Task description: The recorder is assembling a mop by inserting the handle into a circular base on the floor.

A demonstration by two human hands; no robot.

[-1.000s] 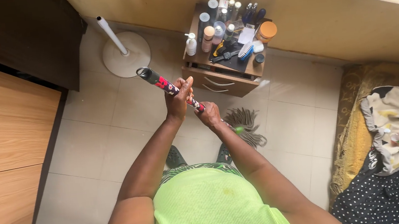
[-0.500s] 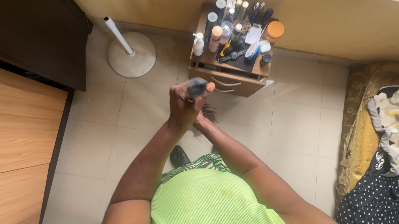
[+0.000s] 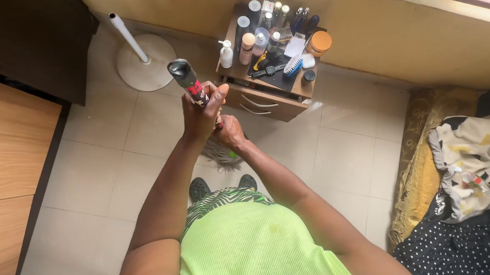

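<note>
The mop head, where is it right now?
In the head view the mop head lies on the tiled floor just below both hands, before the feet, near the small wooden cabinet.

One mop (image 3: pixel 193 88), two hands (image 3: pixel 212 116), one nightstand (image 3: pixel 271 94), one fan stand (image 3: pixel 141 60), two shoes (image 3: pixel 198 189).

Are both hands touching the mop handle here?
Touching. The head view shows the left hand wrapped around the patterned mop handle near its top, with the right hand gripping it just below.

Bottles (image 3: pixel 257 28) on cabinet (image 3: pixel 265 101), fan stand (image 3: pixel 141 60) left of it
</note>
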